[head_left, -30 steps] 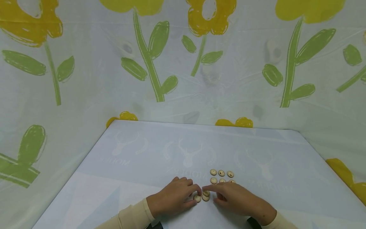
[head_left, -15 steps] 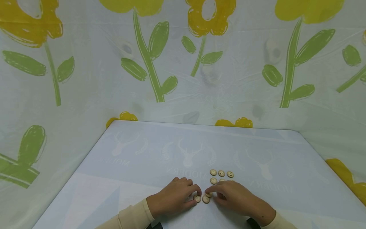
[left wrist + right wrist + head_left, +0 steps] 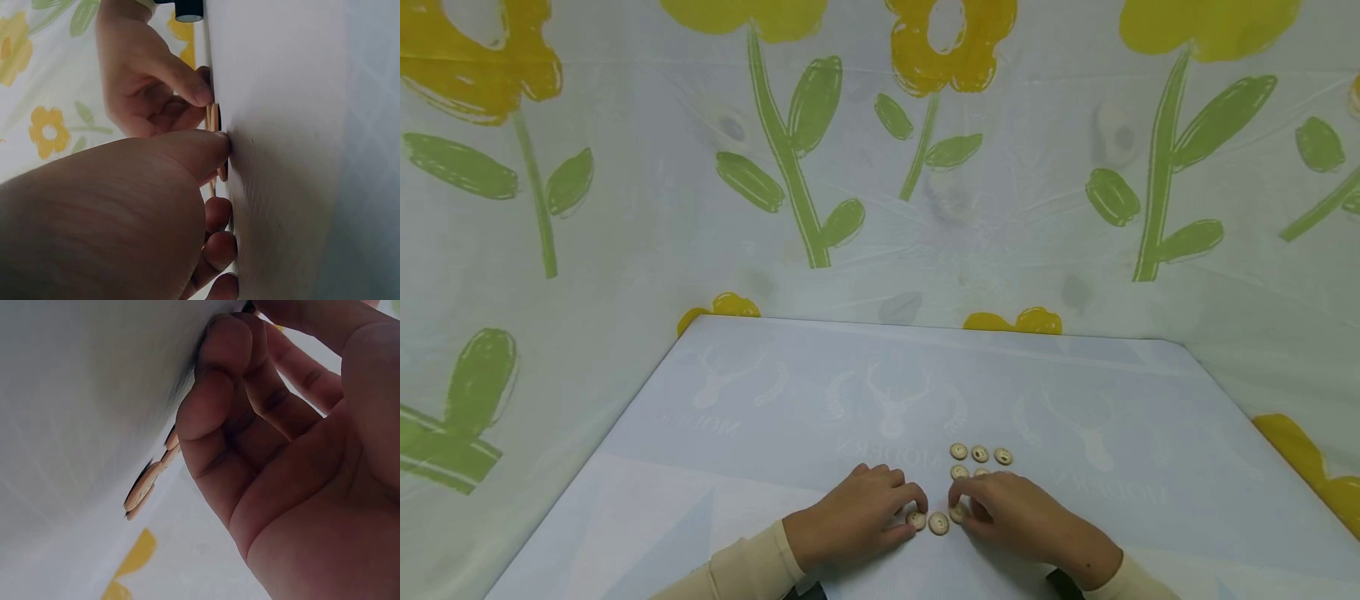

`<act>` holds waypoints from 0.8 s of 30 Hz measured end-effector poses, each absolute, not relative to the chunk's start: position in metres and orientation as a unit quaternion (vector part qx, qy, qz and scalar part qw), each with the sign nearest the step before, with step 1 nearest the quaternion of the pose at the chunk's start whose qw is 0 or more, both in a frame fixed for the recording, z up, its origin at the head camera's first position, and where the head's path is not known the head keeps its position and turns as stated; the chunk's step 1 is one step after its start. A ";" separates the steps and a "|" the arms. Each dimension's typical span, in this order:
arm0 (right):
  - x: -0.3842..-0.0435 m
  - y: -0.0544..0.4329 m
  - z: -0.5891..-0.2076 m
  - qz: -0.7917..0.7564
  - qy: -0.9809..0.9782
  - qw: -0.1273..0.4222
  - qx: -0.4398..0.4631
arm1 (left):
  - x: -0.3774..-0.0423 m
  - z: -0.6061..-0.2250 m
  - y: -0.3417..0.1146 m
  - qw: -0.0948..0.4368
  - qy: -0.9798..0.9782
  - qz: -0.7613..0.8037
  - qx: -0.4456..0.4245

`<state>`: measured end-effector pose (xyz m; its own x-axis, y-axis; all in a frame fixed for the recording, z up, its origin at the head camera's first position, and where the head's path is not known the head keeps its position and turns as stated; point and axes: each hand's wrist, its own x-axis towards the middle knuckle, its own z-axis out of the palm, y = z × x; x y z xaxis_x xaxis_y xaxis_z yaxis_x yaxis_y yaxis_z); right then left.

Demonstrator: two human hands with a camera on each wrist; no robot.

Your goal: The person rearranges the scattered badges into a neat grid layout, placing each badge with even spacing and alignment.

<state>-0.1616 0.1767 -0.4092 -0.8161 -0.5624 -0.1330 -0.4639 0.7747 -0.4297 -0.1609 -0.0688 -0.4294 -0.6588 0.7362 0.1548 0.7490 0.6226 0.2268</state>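
In the head view my left hand rests on the table, its thumb and index finger pinching a round wooden button. A second wooden button lies flat between the two hands. To the right, my right hand pinches another button by its edge, partly covered by the fingers. In the left wrist view the left thumb comes down at the table surface, in front of the thin button edges. The right wrist view shows the curled right fingers, which hide the pinched button.
Just beyond the right hand, several more buttons lie in rows, the nearer row partly hidden by that hand. The pale printed table reaches back to a flower-patterned curtain.
The right hand has slid its button rightward off the middle button it overlapped, so three now lie side by side. The left hand has stayed in place.
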 end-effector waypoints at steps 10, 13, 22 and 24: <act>-0.163 0.183 -0.408 -0.191 0.937 0.143 -0.255 | -0.161 -0.430 -0.069 0.021 -0.901 -0.141 -0.409; -0.165 0.189 -0.406 -0.195 0.937 0.132 -0.258 | -0.162 -0.431 -0.070 0.024 -0.899 -0.140 -0.413; -0.171 0.203 -0.403 -0.185 0.943 0.093 -0.262 | -0.162 -0.432 -0.070 0.023 -0.900 -0.140 -0.413; -0.172 0.206 -0.402 -0.183 0.943 0.091 -0.261 | -0.161 -0.432 -0.070 0.023 -0.900 -0.140 -0.412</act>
